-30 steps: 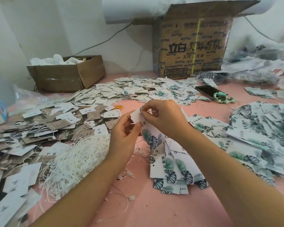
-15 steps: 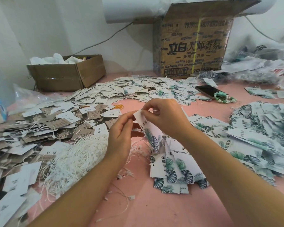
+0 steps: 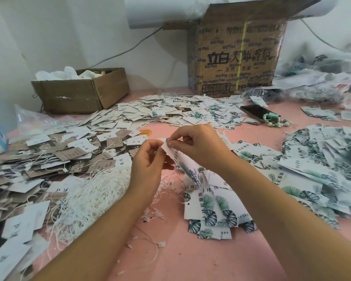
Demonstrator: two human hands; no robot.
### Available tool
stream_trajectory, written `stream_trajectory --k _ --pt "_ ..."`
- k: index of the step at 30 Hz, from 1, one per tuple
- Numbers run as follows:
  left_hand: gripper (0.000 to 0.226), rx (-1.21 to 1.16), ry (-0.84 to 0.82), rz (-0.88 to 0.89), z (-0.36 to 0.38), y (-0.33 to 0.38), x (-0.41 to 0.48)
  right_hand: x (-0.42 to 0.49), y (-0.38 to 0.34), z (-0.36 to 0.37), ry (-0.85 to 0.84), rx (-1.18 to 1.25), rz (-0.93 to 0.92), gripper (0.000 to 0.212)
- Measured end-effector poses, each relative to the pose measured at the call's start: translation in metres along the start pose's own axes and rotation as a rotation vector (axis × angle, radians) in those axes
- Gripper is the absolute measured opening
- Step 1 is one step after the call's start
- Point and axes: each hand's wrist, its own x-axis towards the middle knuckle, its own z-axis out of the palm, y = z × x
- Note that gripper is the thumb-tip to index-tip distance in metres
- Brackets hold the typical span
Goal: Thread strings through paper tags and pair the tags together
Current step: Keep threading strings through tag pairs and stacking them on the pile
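Pink table (image 3: 190, 260) carried white strings (image 3: 93, 191) at 9 o'clock. At the centre, the left hand (image 3: 148, 165) pinched 1 leaf-printed tag (image 3: 176, 159) by its corner. The right hand (image 3: 201, 147), toward 3 o'clock, pinched its top edge.

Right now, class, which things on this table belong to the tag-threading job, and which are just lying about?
Job: leaf-print tag, pinched by left hand and right hand; heap of white strings; stack of leaf-print tags.
Lying about: phone; bead bracelet; printed carton; small cardboard box.
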Motion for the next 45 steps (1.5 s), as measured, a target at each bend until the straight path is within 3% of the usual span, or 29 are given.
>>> stream_trajectory --k 12,25,32,39,45 --pt "0.019 -0.301 0.240 -0.063 -0.015 0.014 0.021 0.004 0.016 -0.012 0.079 0.049 0.196 0.014" --pt "0.011 -0.255 0.345 -0.061 -0.021 0.020 0.025 0.003 0.032 -0.034 0.050 0.155 0.385 0.007" --pt "0.019 -0.112 0.160 0.000 -0.014 0.026 0.018 0.004 0.015 -0.032 0.134 0.355 0.269 0.009" --pt "0.025 0.043 -0.044 0.135 -0.002 0.031 0.007 0.003 -0.004 -0.021 0.004 0.289 0.100 0.010" --pt "0.023 0.052 -0.051 0.165 -0.002 0.028 0.007 0.003 -0.009 -0.019 -0.029 0.292 0.088 0.005"
